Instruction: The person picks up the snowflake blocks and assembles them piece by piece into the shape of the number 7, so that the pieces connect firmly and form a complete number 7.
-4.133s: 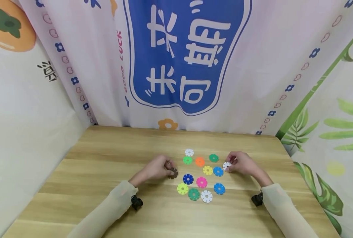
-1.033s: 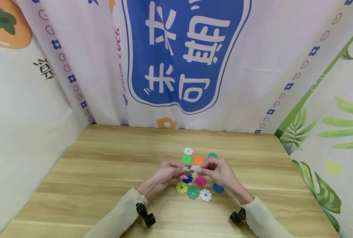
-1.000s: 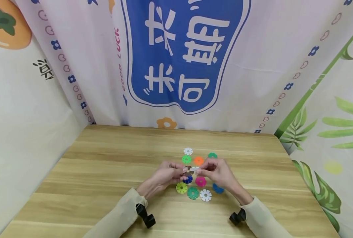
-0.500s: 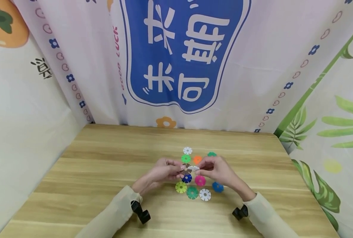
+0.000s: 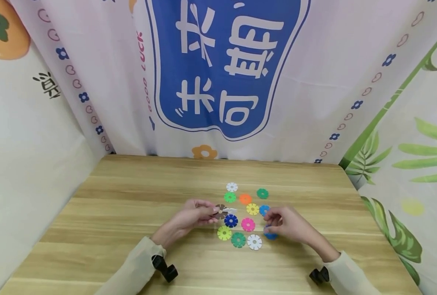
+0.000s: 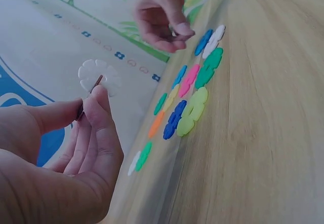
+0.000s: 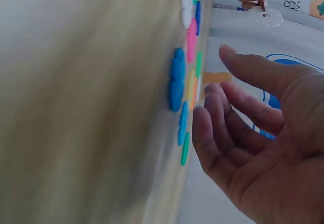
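My left hand (image 5: 188, 216) pinches a brown notched plastic disc (image 5: 220, 212) between thumb and fingertips, raised above the table. A white notched disc (image 6: 98, 76) is joined to it crosswise, edge into edge. My right hand (image 5: 292, 226), fingers loosely bent with a gap to the thumb (image 7: 253, 72), holds nothing. It hovers over a blue disc (image 5: 271, 236) on the table, which it partly hides in the head view; another blue disc (image 5: 264, 210) lies just behind its fingertips. In the right wrist view the fingers are apart from the nearer blue disc (image 7: 176, 82).
Several more discs lie flat on the wooden table (image 5: 130, 192): pink (image 5: 248, 224), dark blue (image 5: 231, 221), yellow (image 5: 252, 209), orange (image 5: 245, 199), plus green, lime and white ones. A printed curtain (image 5: 314, 82) hangs behind the table's back edge.
Both hands brought the brown and white discs together over the middle. My right hand has since let go of the white disc and moved right; my left hand drew back left with the joined pair.
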`<state>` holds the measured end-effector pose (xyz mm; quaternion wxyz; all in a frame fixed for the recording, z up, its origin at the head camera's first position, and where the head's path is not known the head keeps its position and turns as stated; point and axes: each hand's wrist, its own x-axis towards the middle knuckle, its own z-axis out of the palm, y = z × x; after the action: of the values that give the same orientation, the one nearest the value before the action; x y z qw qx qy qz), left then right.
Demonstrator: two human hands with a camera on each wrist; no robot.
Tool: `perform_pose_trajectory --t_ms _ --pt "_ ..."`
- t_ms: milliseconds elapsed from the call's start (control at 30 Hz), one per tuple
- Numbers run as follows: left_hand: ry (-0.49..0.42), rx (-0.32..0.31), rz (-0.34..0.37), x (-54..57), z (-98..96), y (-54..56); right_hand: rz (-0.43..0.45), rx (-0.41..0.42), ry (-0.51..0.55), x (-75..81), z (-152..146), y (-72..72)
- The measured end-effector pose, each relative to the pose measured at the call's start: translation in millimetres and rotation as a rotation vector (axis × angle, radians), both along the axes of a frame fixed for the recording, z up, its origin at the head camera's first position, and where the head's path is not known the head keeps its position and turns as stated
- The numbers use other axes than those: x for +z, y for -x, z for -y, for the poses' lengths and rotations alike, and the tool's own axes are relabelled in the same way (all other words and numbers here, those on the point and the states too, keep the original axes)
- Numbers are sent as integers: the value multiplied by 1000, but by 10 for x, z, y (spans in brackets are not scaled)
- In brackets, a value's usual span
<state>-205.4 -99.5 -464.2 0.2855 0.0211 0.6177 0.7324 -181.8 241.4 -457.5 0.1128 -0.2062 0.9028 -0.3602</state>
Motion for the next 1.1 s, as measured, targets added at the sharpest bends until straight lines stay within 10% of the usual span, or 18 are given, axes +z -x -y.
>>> perform_pose_trajectory --t_ms 1100 --pt "22 -17 5 1 47 5 88 -46 -98 -10 55 -47"
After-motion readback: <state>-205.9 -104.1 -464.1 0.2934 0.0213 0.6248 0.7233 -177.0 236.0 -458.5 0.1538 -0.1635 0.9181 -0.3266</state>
